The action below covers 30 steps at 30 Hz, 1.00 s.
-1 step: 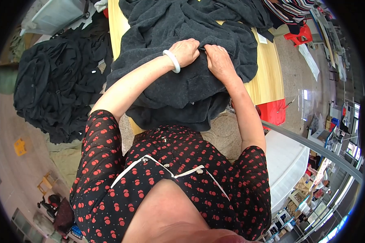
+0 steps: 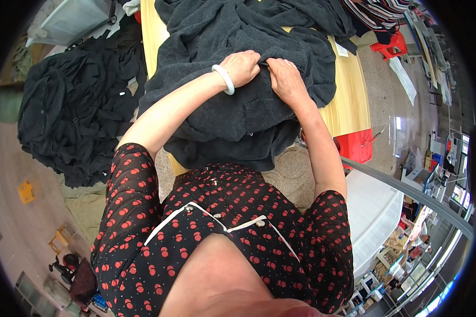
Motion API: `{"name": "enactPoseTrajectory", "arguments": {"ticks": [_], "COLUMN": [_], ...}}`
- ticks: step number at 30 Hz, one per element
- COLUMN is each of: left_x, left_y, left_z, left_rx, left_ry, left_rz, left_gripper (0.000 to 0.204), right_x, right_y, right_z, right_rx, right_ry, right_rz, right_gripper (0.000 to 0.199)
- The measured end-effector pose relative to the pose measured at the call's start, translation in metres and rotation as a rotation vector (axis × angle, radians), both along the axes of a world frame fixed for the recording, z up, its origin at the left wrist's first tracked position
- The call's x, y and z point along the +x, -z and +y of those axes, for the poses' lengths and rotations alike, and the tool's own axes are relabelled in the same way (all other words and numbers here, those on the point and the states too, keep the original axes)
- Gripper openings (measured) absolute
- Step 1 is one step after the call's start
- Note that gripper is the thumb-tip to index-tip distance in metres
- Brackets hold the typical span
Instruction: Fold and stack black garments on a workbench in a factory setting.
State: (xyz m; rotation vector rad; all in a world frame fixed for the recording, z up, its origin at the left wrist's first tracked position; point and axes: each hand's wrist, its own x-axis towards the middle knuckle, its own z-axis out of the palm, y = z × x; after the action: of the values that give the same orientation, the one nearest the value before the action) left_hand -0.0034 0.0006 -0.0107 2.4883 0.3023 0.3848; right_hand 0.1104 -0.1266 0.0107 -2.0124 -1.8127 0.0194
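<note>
Dark grey fleece-like fabric [image 2: 211,113] lies heaped and folded over the table, its near part hanging over the front edge. Both hands are on it near the middle, close together. My left hand [image 2: 241,68], with a pale bangle [image 2: 223,79] on the wrist, has its fingers closed on a raised fold. Just to its right, my right hand [image 2: 286,79] pinches the same fold, with the fingers bent and the thumb side toward the left hand. A short ridge of cloth shows between the two sets of fingertips. What lies beneath the fingers is hidden.
Pale wooden tabletop [image 2: 349,95] shows at the right. A large pile of black garments [image 2: 74,116] lies at the left, below a translucent bin [image 2: 71,24]. A red stool [image 2: 391,46] and a person in a striped top [image 2: 378,13] are at the far right. A grey metal bar [image 2: 407,193] crosses near my right elbow.
</note>
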Motion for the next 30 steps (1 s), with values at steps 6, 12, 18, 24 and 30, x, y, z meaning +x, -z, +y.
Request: {"name": "enactPoseTrajectory", "arguments": {"ticks": [6,12,18,24,30], "left_x": [0.000,0.001,-0.018,-0.076,-0.104], "left_y": [0.007,-0.019,-0.021,0.004,0.028], "left_z": [0.014,0.031,0.043,0.068,0.053], "left_rx": [-0.099,-0.528,-0.551,-0.571,-0.472], "left_ry": [0.190,0.362,0.270,0.102,-0.097], "left_rz": [-0.034,0.357,0.376,0.334,0.192], "left_gripper": [0.020,0.026,0.033,0.022,0.031], "right_x": [0.007,0.016,0.020,0.007,-0.049], "right_y": [-0.005,-0.015,-0.006,0.000,-0.008], "right_z": [-0.004,-0.003,0.014,0.017,0.036], "right_rx": [0.020,-0.322,-0.293,0.047,0.079], "right_ry": [-0.028,0.063,0.240,0.179,-0.262], "right_rz": [0.305,0.945,0.962,0.123,0.082], "right_gripper": [0.014,0.017,0.021,0.012,0.018]}}
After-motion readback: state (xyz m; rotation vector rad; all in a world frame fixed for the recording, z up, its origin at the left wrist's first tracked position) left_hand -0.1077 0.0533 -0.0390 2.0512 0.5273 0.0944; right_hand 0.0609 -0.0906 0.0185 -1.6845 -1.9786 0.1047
